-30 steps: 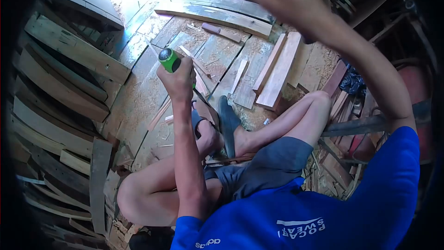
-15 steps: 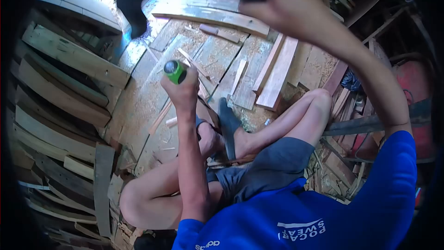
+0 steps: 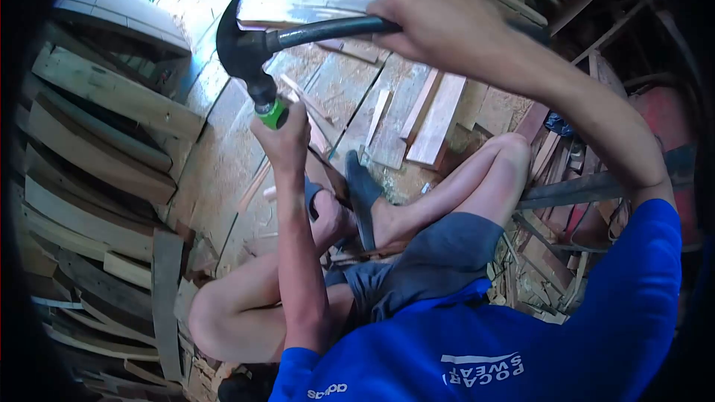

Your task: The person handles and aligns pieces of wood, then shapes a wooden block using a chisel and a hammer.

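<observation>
My left hand (image 3: pixel 283 140) is wrapped round a green-handled chisel (image 3: pixel 272 115), its butt end pointing up; the blade is hidden below the fist. My right hand (image 3: pixel 439 21) grips the dark handle of a claw hammer (image 3: pixel 246 52). The hammer's striking face is at the top of the chisel handle, with its claw pointing away toward the upper left. Under the left hand, between my bent legs, the work is hidden from view. My foot in a dark shoe (image 3: pixel 363 190) rests on the boards just right of it.
Curved timber pieces (image 3: pixel 97 156) are stacked along the left. Cut planks (image 3: pixel 437 123) and a long curved beam (image 3: pixel 313 6) lie on the wooden floor (image 3: pixel 231 149) among shavings. Offcuts and a red object (image 3: pixel 666 134) crowd the right side.
The hammer has come down from above onto the chisel's butt end, my right hand lowering with it. My left hand keeps its hold and has shifted slightly left.
</observation>
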Available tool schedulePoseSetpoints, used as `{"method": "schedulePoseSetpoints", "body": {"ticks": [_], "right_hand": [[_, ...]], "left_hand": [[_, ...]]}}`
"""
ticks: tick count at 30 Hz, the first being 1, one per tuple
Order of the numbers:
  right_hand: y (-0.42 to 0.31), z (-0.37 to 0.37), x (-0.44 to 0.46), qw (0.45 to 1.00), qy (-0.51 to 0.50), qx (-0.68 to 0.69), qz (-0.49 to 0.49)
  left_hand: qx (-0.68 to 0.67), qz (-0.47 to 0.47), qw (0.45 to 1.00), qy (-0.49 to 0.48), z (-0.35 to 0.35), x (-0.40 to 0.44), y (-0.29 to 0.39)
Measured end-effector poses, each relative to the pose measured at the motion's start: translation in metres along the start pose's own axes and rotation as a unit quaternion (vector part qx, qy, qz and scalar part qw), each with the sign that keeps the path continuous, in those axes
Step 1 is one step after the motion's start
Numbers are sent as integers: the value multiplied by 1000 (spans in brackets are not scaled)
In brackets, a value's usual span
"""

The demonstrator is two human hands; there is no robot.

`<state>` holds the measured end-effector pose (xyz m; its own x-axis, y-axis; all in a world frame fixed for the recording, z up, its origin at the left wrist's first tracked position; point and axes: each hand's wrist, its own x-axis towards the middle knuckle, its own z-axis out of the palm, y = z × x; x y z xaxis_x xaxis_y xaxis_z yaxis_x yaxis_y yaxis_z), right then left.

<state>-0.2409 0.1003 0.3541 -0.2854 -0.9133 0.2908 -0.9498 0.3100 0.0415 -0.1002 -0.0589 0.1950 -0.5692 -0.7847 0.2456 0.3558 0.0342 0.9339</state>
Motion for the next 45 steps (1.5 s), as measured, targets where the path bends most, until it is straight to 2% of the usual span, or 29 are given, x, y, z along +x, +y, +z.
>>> {"method": "schedulePoseSetpoints", "body": {"ticks": [1, 4, 5, 8, 9, 10, 12, 13, 14, 15, 16, 18, 19, 22, 23, 25, 26, 27, 28, 30, 31, 34, 35, 38, 39, 41, 43, 44, 45], "right_hand": [[4, 1, 1, 998, -14, 62, 20], [11, -4, 14, 980, 151, 129, 30], [7, -6, 12, 953, 183, 227, 77], [3, 14, 3, 979, 113, 169, -11], [-1, 15, -5, 999, 18, 22, -17], [-2, 3, -2, 997, -40, 64, 25], [3, -10, 7, 994, 13, 102, 28], [6, -4, 14, 978, 105, 177, 21], [6, 5, 19, 948, 192, 255, 16], [-10, 8, 14, 916, 218, 333, 43], [-10, 13, 8, 960, 160, 231, 12], [-4, 21, -7, 998, 41, 12, -43], [2, 13, -5, 998, -10, 59, 4], [13, 8, 12, 960, 85, 266, 12], [3, 13, 10, 923, 198, 326, 39], [3, 32, -3, 987, 67, 144, 4], [7, 34, -8, 999, 6, 45, -12], [9, 28, -10, 999, -32, 35, 5], [13, 23, -10, 997, -1, 80, 21], [20, 22, -1, 983, 44, 174, 35], [10, 18, 2, 955, 57, 283, 74], [-5, 33, 5, 926, 137, 348, 58], [7, 42, 8, 979, 99, 179, -18], [7, 4, 15, 996, -9, 88, 30], [15, 12, 20, 979, 75, 188, 31], [-31, -18, 18, 882, 149, 436, 97], [-13, 11, 16, 936, 128, 325, 37], [1, 27, 7, 990, 87, 101, -44], [-6, 20, -1, 998, 36, -28, -52]], "left_hand": [[-11, 20, 1000, -16, -3, 1, -5], [-1, 4, 1000, -8, -4, 2, -7], [0, -1, 1000, -9, -5, 1, -4], [-14, -4, 1000, -11, -8, 0, -1], [2, 5, 1000, 3, -7, 0, -5], [2, 17, 1000, -4, -6, -1, -5], [0, 32, 999, -11, -5, -1, -5], [7, 7, 1000, 14, -4, 0, -6], [2, -6, 1000, 8, -7, -3, -5], [4, -8, 1000, 6, -12, -4, -7], [1, -1, 1000, -2, -13, -1, -8], [-15, -3, 1000, 17, -13, -5, -5], [-27, -5, 999, 20, -9, -3, -5], [-7, -10, 1000, 0, -13, -1, -13], [4, -9, 1000, -11, -18, -1, -17], [-26, -13, 1000, -4, -19, -3, -16], [-42, -9, 999, -6, -17, -1, -12], [-15, 6, 1000, 24, -22, 3, -11], [-51, 13, 999, 8, -28, 3, -9], [-21, 23, 1000, -4, -28, 6, -19], [-22, 4, 1000, -3, -25, -1, -18], [-23, -20, 1000, -6, -19, -2, -16], [-14, -23, 1000, 3, -18, -3, -15], [-17, 4, 1000, -15, -19, 4, -20], [-20, -3, 1000, -9, -15, 3, -21], [-3, -8, 1000, -10, -16, 0, -23], [-12, -14, 1000, -10, -18, -3, -24], [-17, -9, 1000, -13, -18, -2, -21], [-24, -15, 1000, -7, -16, -3, -21]]}}
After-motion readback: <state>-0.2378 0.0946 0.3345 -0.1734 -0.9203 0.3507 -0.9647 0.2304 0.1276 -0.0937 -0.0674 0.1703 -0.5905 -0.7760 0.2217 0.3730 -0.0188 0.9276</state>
